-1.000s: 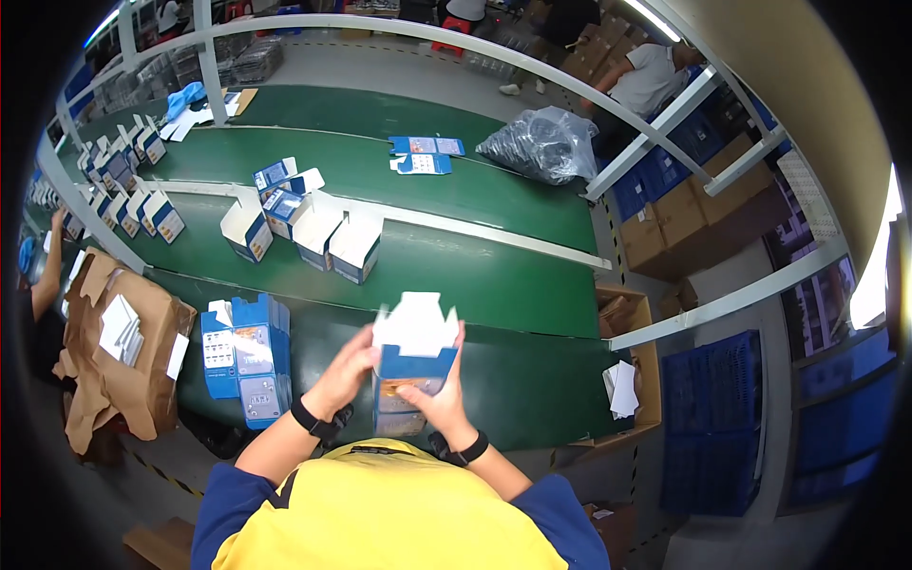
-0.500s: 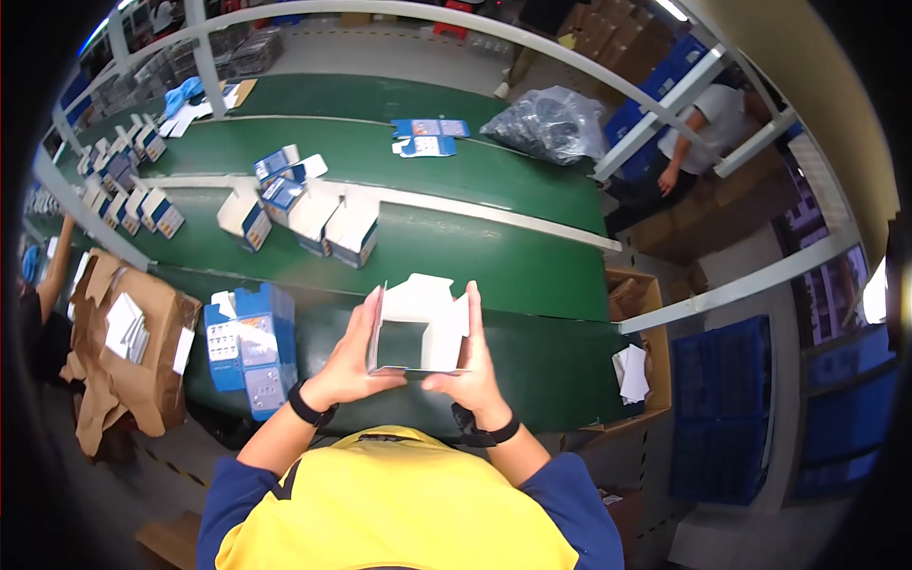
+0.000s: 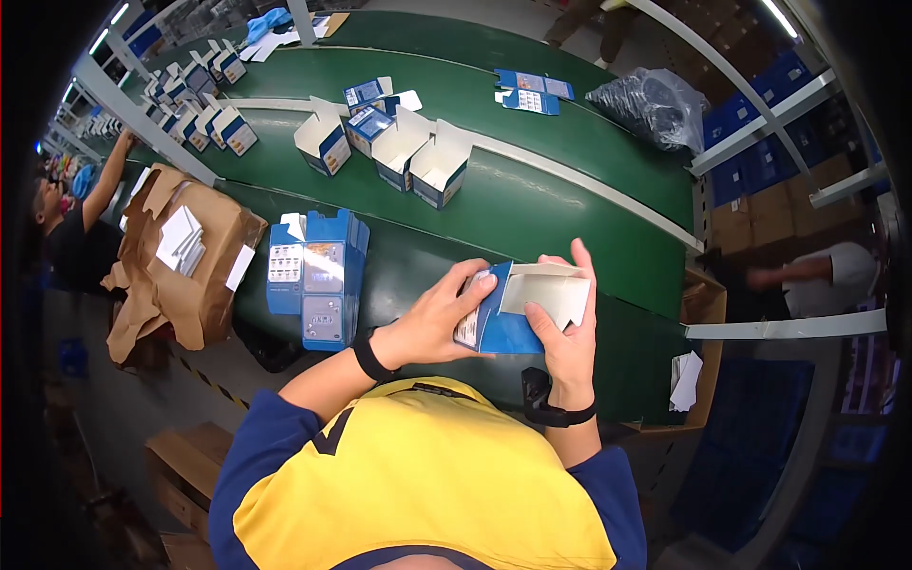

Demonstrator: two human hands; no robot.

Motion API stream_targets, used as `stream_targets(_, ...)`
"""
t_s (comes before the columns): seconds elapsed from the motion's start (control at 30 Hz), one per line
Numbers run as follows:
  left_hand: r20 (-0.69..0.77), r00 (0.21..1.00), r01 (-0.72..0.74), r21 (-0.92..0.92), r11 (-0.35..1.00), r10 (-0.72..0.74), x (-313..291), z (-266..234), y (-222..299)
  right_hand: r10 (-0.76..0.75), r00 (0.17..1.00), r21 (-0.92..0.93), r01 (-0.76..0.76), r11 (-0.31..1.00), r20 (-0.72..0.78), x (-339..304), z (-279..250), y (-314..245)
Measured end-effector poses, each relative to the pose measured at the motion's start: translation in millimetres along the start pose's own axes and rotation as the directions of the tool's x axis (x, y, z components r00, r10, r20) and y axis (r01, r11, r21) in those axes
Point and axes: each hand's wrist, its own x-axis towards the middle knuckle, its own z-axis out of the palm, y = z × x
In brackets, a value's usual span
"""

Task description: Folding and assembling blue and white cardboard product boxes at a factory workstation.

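Note:
Between my two hands is a small blue cardboard box with a white inside, turned on its side above the green bench. My left hand grips its printed left end, thumb on top. My right hand is around the other end, thumb against the white flap and fingers behind it. To the left lies a stack of flat blue cartons. Beyond my hands, white-lined open boxes stand upright on the green conveyor.
A torn brown carton holding white slips stands at the left. Another carton is at the right bench end. A clear plastic bag and a flattened blue box lie farther back. Co-workers are at the far left and right.
The box has been turned: its blue outer side now faces me, where its white inside showed before. My hands have shifted their hold on it. The view has swung round.

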Motion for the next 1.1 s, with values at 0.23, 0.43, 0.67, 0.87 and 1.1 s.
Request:
stream_targets(0.23, -0.056, 0.994, -0.091, 0.013, 0.996, 0.092, 13.7, -1.1, 17.3, -0.203, 0.976, 0.713, 0.200, 0.672, -0.082, 1.0, 16.7, 21.9)
stream_targets(0.43, -0.056, 0.996, -0.069, -0.101, 0.993, 0.063, 19.2, -10.6, 19.9, -0.218, 0.970, 0.230, 0.189, 0.955, 0.105, 5.0, -5.5, 13.4)
stream_targets(0.67, -0.075, 0.990, 0.095, -0.232, 0.968, -0.115, 20.1, -18.5, 25.8, -0.429, 0.773, -0.281, 0.590, 0.757, 0.467, 18.3, -25.2, 21.8)
stream_targets(0.87, -0.044, 0.996, 0.078, -0.114, 0.990, -0.084, 16.4, -28.9, 28.2, -0.362, 0.858, -0.458, 0.504, 0.732, 0.365, 12.4, 5.8, 3.1)
stream_targets(1.1, 0.111, 0.994, -0.006, 0.171, 0.985, -0.013, 20.3, -42.1, 30.6, -0.054, 0.924, -0.559, 0.275, 0.782, 0.379, 22.2, 10.4, -8.6)
